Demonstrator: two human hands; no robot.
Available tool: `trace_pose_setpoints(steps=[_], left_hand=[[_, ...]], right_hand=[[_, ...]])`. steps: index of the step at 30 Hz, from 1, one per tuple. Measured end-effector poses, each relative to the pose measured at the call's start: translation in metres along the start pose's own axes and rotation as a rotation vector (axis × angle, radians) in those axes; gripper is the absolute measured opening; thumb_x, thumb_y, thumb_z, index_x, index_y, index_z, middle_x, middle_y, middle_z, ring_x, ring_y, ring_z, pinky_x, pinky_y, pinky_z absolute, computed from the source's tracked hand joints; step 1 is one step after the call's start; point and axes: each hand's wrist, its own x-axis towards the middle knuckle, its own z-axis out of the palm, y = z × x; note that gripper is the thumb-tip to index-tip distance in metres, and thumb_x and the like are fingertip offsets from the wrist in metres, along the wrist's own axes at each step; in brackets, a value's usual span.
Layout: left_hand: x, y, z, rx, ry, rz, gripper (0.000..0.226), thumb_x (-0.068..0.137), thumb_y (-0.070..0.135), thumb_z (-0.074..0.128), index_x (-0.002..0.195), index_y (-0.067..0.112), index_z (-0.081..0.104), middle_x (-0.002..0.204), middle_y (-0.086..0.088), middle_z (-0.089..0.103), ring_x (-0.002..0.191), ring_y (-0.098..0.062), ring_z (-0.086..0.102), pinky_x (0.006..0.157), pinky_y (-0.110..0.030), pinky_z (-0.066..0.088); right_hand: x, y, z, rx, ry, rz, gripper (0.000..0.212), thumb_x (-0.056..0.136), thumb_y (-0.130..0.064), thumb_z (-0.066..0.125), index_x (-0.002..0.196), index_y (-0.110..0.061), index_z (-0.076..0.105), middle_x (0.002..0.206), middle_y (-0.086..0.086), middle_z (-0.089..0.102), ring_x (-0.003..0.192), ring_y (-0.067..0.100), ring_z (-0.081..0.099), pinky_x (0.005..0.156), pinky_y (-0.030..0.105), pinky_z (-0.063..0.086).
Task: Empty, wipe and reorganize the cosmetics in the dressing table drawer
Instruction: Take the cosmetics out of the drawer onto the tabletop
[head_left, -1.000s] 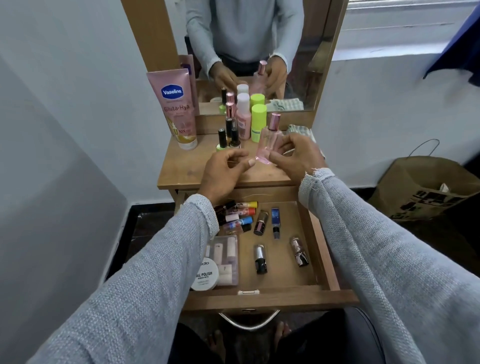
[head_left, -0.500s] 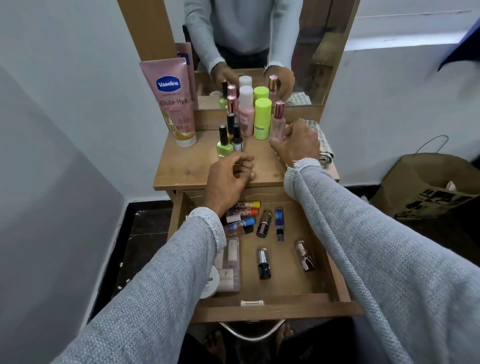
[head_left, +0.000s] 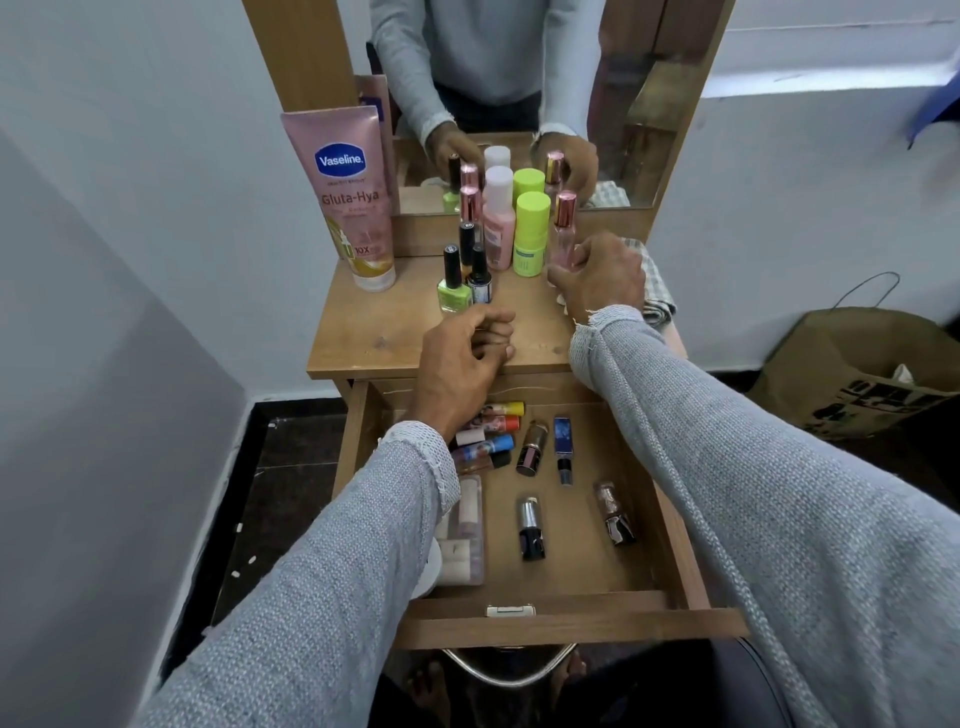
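The left sleeve (head_left: 332, 561) covers the near-left part of the open drawer (head_left: 571, 626); a clear cosmetics case (head_left: 465, 535) and a white round container (head_left: 432, 569) beside it show only in part. The cluster of small tubes (head_left: 493, 434) at the far-left of the drawer is partly hidden under the left wrist. The right hand (head_left: 597, 280) covers the lower half of the pink perfume bottle (head_left: 563, 234), so the exact finger contact on the bottle cannot be made out. A checked cloth (head_left: 657, 291) is mostly concealed behind the right hand and sleeve.

The perfume bottle stands upright at the far-right of the dressing table top (head_left: 374, 338), just right of the green-capped bottle (head_left: 531, 234) and the pink bottle with a white cap (head_left: 498, 218). Green nail polish (head_left: 454, 283) and dark nail polish (head_left: 479, 275) stand nearer, to the left; the Vaseline tube (head_left: 353, 197) stands at the far left. Loose items remain in the drawer: a brown lipstick (head_left: 532, 447), a blue tube (head_left: 562, 449), a silver-and-black lipstick (head_left: 531, 527) and a copper-toned bottle (head_left: 614, 512).

The right hand is curled round the base of the perfume bottle, which rests on the table top. The left hand (head_left: 462, 364) hangs over the near edge of the table top, fingers loosely curled, holding nothing; it lies near the green nail polish and well apart from the perfume bottle.
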Motion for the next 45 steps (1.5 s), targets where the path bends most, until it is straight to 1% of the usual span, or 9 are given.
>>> trace_pose_setpoints(steps=[11,18,24,27,31,33,36,40,45], left_hand=[[-0.001,0.001,0.002,0.001,0.010,-0.009,0.035,0.082,-0.005,0.070,0.115,0.007,0.065,0.097,0.004,0.066,0.088,0.003,0.063,0.077,-0.006,0.049],[-0.002,0.001,0.002,0.008,0.034,-0.011,0.033,0.083,-0.004,0.069,0.115,0.006,0.065,0.098,0.002,0.067,0.087,0.004,0.062,0.075,-0.004,0.048],[-0.011,-0.001,0.002,0.012,0.032,-0.007,0.038,0.086,-0.003,0.066,0.122,0.007,0.063,0.109,0.000,0.068,0.099,0.001,0.063,0.088,-0.011,0.050],[-0.024,0.001,0.001,0.020,-0.022,-0.007,0.049,0.086,-0.006,0.064,0.132,0.008,0.056,0.126,-0.003,0.062,0.115,-0.004,0.058,0.099,-0.016,0.046],[-0.051,0.006,0.003,0.143,-0.068,0.073,0.051,0.089,-0.002,0.060,0.137,0.013,0.051,0.137,0.000,0.054,0.125,-0.003,0.046,0.108,-0.018,0.038],[-0.065,0.009,0.003,0.190,-0.106,0.103,0.050,0.090,-0.001,0.059,0.136,0.016,0.052,0.137,0.001,0.054,0.125,-0.003,0.046,0.105,-0.014,0.035],[-0.087,0.004,0.002,0.297,-0.304,0.152,0.048,0.087,-0.005,0.060,0.129,0.018,0.058,0.133,0.002,0.058,0.124,-0.009,0.050,0.103,-0.010,0.034],[-0.105,-0.005,0.002,0.487,-0.632,0.140,0.048,0.083,0.005,0.069,0.126,0.024,0.059,0.129,0.007,0.055,0.119,-0.013,0.052,0.104,-0.035,0.045],[-0.116,-0.004,0.016,0.638,-0.800,0.149,0.054,0.079,0.014,0.077,0.129,0.025,0.057,0.133,0.003,0.049,0.118,-0.017,0.048,0.100,-0.028,0.040]], right_hand=[[-0.001,0.004,-0.001,-0.009,-0.008,-0.033,0.037,0.079,-0.034,0.077,0.103,-0.010,0.060,0.106,0.009,0.063,0.099,0.026,0.057,0.078,0.031,0.041],[-0.009,0.017,-0.008,0.163,0.119,-0.125,0.048,0.068,-0.030,0.084,0.102,-0.012,0.056,0.093,0.007,0.064,0.084,0.021,0.060,0.079,0.035,0.051],[-0.052,0.027,-0.029,0.267,0.155,-0.310,0.023,0.082,-0.027,0.073,0.090,-0.012,0.057,0.079,0.005,0.062,0.069,0.014,0.057,0.064,0.015,0.045],[-0.090,0.043,-0.039,0.150,-0.015,-0.410,0.014,0.087,-0.021,0.068,0.086,-0.013,0.057,0.078,0.003,0.061,0.068,0.015,0.057,0.066,0.021,0.051],[-0.122,0.064,-0.045,-0.270,-0.468,-0.391,0.014,0.088,-0.028,0.064,0.095,-0.018,0.056,0.095,0.001,0.061,0.081,0.014,0.057,0.079,0.031,0.054],[-0.131,0.069,-0.046,-0.503,-0.684,-0.374,0.030,0.087,-0.027,0.065,0.113,-0.015,0.056,0.116,0.005,0.058,0.099,0.020,0.058,0.089,0.034,0.052],[-0.138,0.071,-0.048,-0.693,-0.936,-0.383,0.059,0.084,-0.025,0.069,0.136,-0.011,0.045,0.135,0.011,0.045,0.118,0.027,0.052,0.098,0.036,0.047],[-0.142,0.071,-0.047,-0.871,-1.036,-0.462,0.052,0.095,-0.021,0.055,0.142,-0.011,0.036,0.141,0.018,0.039,0.127,0.035,0.046,0.104,0.044,0.043],[-0.153,0.079,-0.043,-0.960,-0.992,-0.586,0.047,0.094,-0.021,0.056,0.137,-0.013,0.039,0.131,0.016,0.048,0.118,0.032,0.052,0.098,0.044,0.047]])
